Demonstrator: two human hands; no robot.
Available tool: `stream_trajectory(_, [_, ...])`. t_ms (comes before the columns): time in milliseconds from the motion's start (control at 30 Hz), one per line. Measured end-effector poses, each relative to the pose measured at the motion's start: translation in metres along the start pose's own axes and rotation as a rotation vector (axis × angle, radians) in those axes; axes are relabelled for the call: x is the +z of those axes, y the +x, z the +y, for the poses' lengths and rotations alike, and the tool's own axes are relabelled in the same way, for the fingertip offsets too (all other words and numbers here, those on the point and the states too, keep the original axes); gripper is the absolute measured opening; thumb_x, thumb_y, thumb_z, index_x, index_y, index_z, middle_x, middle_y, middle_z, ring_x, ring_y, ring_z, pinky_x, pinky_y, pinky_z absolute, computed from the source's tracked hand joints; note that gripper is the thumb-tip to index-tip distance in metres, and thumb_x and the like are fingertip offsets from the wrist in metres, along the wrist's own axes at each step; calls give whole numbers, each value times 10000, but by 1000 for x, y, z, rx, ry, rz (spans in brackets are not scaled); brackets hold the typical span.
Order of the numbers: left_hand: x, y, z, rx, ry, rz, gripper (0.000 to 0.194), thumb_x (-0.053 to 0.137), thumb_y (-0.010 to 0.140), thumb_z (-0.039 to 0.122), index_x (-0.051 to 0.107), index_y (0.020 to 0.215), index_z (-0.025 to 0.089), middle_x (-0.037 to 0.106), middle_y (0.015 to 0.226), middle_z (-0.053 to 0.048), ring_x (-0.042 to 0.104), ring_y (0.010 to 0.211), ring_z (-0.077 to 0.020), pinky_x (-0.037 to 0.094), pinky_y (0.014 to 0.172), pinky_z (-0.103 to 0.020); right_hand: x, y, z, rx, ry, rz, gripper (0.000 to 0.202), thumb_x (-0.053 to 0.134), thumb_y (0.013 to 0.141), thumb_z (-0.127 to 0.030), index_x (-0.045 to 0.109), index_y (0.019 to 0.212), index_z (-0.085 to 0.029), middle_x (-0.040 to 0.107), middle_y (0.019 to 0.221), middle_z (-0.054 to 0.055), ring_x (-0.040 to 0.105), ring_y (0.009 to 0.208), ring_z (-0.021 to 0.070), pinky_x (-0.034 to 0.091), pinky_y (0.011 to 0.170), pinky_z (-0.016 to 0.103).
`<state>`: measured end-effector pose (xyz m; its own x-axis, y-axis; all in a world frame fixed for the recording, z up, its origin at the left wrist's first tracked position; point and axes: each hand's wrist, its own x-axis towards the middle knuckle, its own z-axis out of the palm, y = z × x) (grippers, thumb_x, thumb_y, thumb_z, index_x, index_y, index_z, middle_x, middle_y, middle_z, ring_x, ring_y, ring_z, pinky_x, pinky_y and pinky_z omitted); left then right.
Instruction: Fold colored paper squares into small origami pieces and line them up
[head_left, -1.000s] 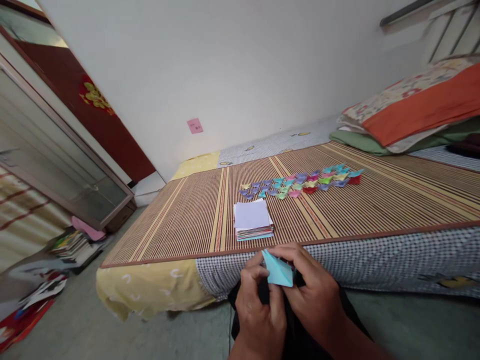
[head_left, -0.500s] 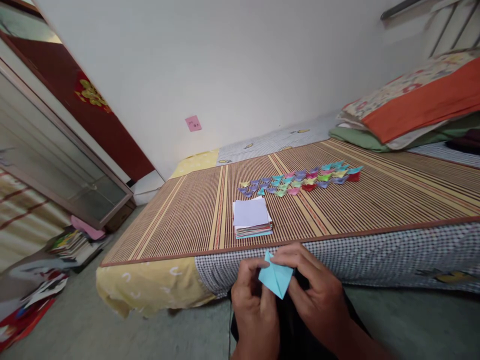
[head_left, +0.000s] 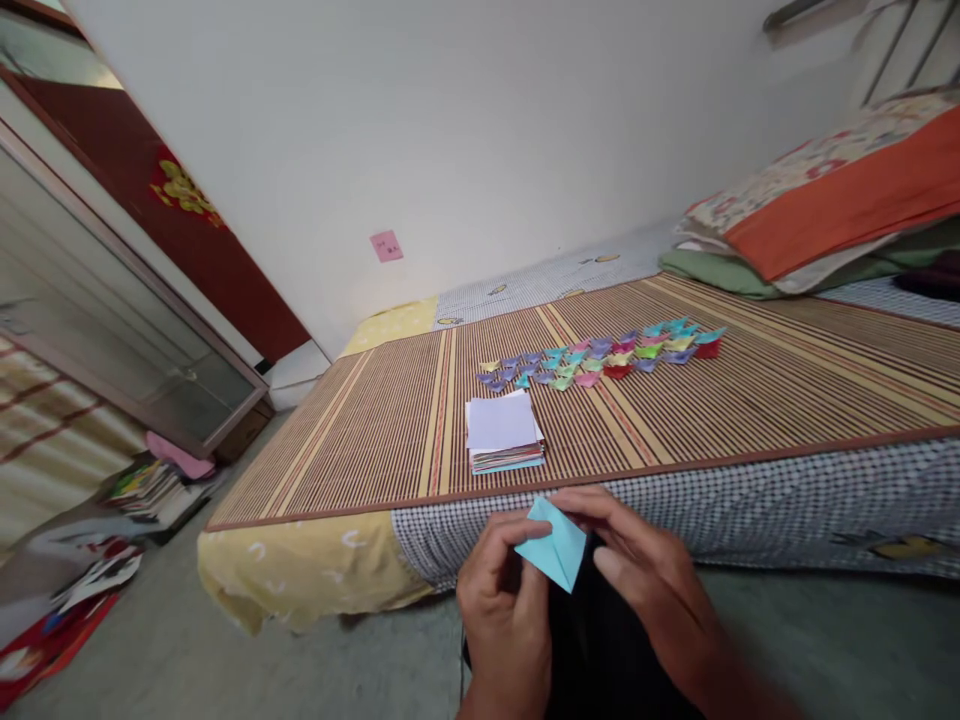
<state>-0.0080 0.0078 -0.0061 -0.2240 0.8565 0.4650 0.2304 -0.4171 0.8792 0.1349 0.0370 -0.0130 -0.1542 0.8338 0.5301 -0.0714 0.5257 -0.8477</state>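
Head view: two bare hands in front of a bed's near edge, over a dark-clothed lap.
Left hand (head_left: 502, 630): grips the blue folded paper (head_left: 562, 560) between fingers and thumb, on its left side.
Right hand (head_left: 660, 580): fingers at the paper's upper right edge, thumb apart from it; cannot tell whether gripping.
Blue paper: kite-shaped, crease running toward its lower point; held just in front of the bed, near the mat's border.
Paper stack (head_left: 501, 425): lies on the striped mat (head_left: 360, 430), just beyond the hands, lavender sheet on top, edges uneven.
Folded pieces (head_left: 619, 371): stand in slanting rows on the mat, behind and to the right of the stack, in many colours.
Pillow (head_left: 840, 215): floral with an orange band, piled on green cloth at far right.
Pink note (head_left: 386, 246): stuck to the wall (head_left: 480, 130) behind the bed.
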Motion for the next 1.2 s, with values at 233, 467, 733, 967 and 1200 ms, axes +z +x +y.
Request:
stream_trajectory(233, [3, -5, -7, 58, -18, -73, 186, 621, 901, 61, 688, 927, 233, 720, 930, -13, 706, 873, -172, 556, 779, -264, -4, 15, -1, 198, 36, 26, 167, 642, 950, -303, 714, 843, -197, 662, 791, 16, 653, 747, 163, 503, 601, 229])
stream_trajectory(467, [-1, 1, -3, 159, 60, -142, 232, 593, 888, 9, 644, 916, 233, 718, 905, 15, 697, 839, -139, 542, 754, -225, -13, 23, -11, 198, -56, -93, 223, 633, 952, -315, 721, 787, -194, 652, 726, 0, 611, 681, 145, 454, 557, 225])
stream_trajectory(733, [-3, 7, 0, 230, 125, -204, 271, 558, 878, -27, 622, 923, 232, 717, 926, 6, 695, 860, -142, 528, 759, -229, -15, 24, -15, 117, -120, -78, 244, 553, 998, -294, 744, 878, -202, 712, 820, 19, 680, 766, 169, 516, 680, 261])
stream_trajectory(967, [-1, 1, -3, 169, 82, -177, 209, 584, 896, 30, 631, 944, 228, 708, 899, -4, 689, 847, -150, 532, 777, -244, -13, 25, -16, 77, -209, -52, 171, 630, 935, -245, 725, 800, -202, 651, 722, -4, 622, 674, 154, 467, 610, 257])
stream_trajectory(1200, [-4, 4, 5, -392, -334, -265, 161, 662, 948, 285, 647, 1073, 186, 738, 878, -35, 679, 760, -146, 511, 704, -231, -14, 25, -13, 149, -164, -30, 217, 609, 950, -280, 667, 759, -193, 621, 683, -15, 577, 616, 139, 445, 549, 241])
